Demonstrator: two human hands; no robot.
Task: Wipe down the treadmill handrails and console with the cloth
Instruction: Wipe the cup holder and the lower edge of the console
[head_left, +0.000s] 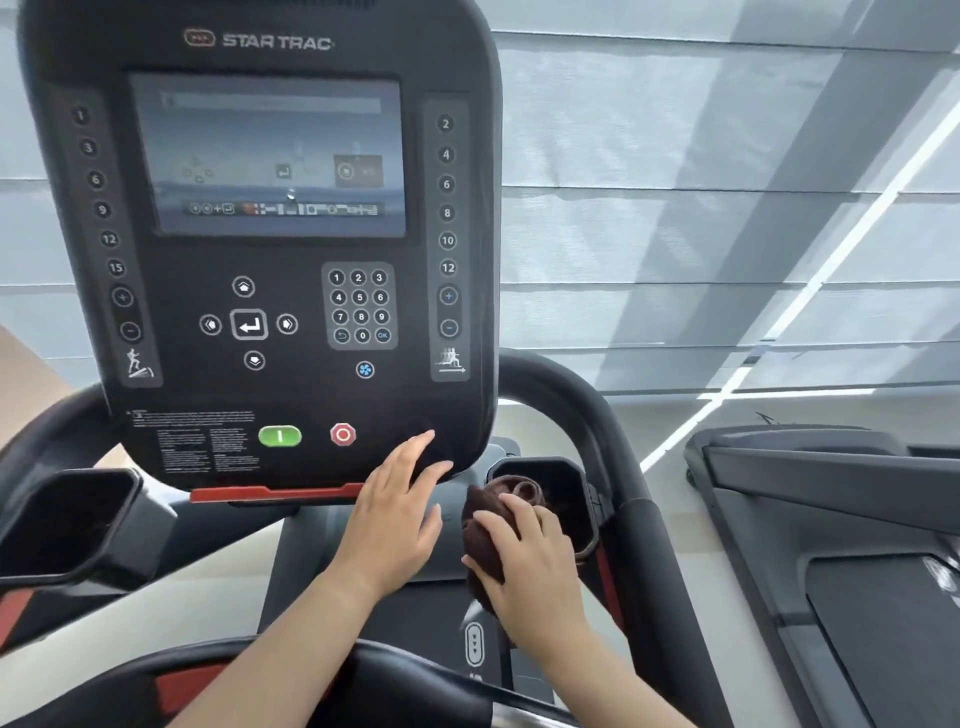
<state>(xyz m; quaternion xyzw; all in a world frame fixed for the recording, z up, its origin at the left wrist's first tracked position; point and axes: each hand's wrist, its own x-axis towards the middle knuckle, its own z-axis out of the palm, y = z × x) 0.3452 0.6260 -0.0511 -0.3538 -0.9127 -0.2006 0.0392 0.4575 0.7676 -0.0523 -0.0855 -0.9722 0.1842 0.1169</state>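
A black treadmill console (260, 249) with a screen, number keys, a green start button and a red stop button fills the upper left. My left hand (397, 512) lies flat with fingers apart against the console's lower right corner. My right hand (535, 564) grips a dark brown cloth (480, 525) just below and right of that corner, at the rim of the right cup holder (563, 478). The curved black right handrail (597, 415) rises behind the cup holder. A front grip bar (363, 670) crosses under my forearms.
A second cup holder (67, 519) sits at lower left. A red strip (270, 492) runs under the console. Another treadmill (841, 519) stands close on the right. Grey window blinds (727, 182) cover the background.
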